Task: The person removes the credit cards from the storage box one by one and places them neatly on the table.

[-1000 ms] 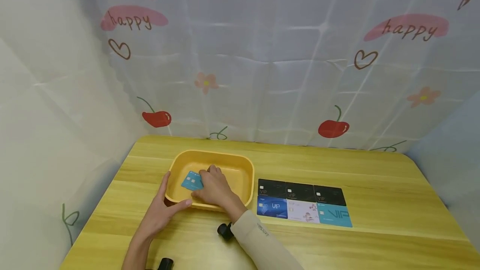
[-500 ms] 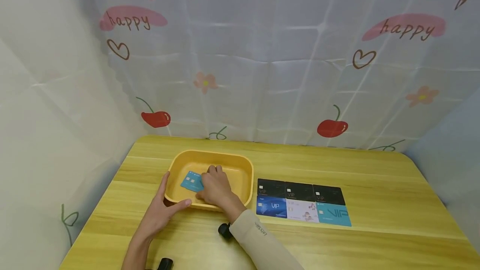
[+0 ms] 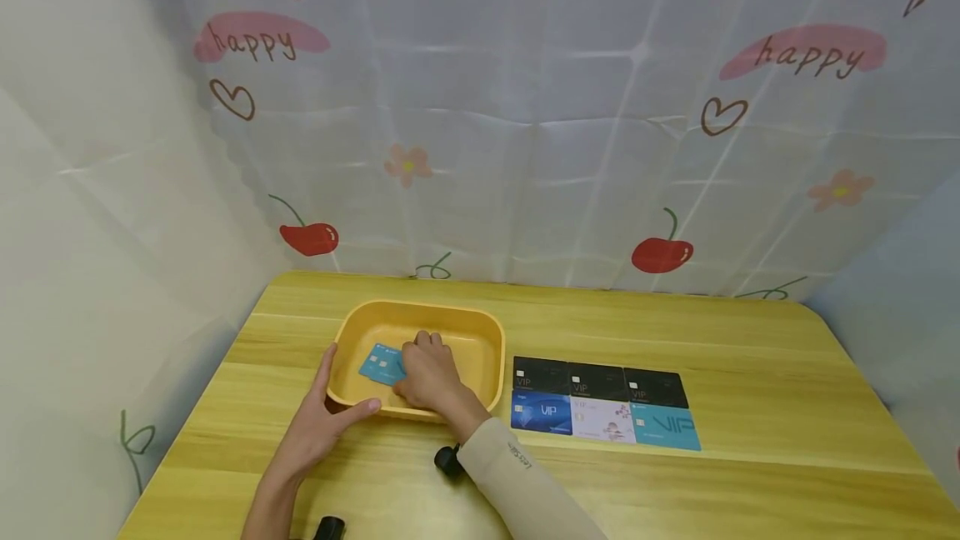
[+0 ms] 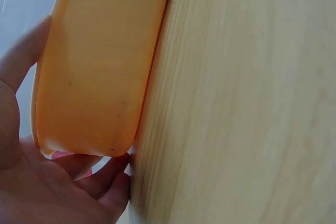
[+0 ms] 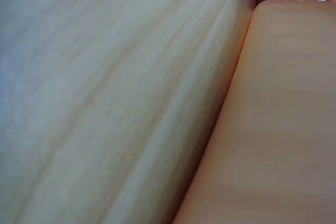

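Left hand (image 3: 318,432) cups the near-left corner of the yellow tray (image 3: 480,332) on the desk (image 3: 750,357), thumb and fingers spread along its outer wall. Right hand (image 3: 427,375) reaches inside the tray, fingers curled on the teal card (image 3: 378,362) lying on its floor.

You can't see the right hand (image 3: 427,373) fingertips — they're hidden behind its own back, over part of the teal card (image 3: 381,363). The yellow tray (image 5: 283,129) fills the right wrist view, blurred — its rim cut off.
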`<state>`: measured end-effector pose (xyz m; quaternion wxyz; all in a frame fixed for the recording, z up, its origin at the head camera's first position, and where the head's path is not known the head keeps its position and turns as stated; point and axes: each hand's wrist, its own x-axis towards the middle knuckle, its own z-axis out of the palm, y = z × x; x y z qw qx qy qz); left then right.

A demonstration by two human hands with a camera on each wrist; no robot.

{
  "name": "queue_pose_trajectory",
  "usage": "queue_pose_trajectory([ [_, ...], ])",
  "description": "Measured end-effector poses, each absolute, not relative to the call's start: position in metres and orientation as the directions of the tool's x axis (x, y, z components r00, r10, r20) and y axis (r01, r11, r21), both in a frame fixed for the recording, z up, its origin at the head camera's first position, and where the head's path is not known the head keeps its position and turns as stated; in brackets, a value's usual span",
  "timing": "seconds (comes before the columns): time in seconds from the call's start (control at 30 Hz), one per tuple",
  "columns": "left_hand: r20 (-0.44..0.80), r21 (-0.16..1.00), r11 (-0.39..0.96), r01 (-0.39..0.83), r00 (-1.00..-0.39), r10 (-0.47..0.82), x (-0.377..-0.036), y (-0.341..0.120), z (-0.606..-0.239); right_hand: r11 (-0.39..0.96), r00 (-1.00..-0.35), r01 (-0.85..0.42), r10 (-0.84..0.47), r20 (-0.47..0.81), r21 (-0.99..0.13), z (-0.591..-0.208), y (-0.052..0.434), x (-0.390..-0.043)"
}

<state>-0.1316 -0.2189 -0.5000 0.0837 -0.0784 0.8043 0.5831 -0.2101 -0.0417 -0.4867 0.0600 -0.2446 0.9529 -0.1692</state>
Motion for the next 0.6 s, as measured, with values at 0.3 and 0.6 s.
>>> queue_pose_trajectory([
  [0.3, -0.220, 0.928, 0.304, -0.218, -0.975, -0.027, -0.1310, -0.2180, -0.4990, 0.764, -0.888, -0.382, -0.459, -0.021, -0.520, -0.4874, -0.0405, -0.2135],
  [0.6, -0.219, 0.934, 0.285, -0.216, -0.975, -0.020, -0.1311, -0.2183, -0.4993, 0.706, -0.887, -0.360, -0.461, -0.009, -0.610, -0.4862, -0.0399, -0.2127],
])
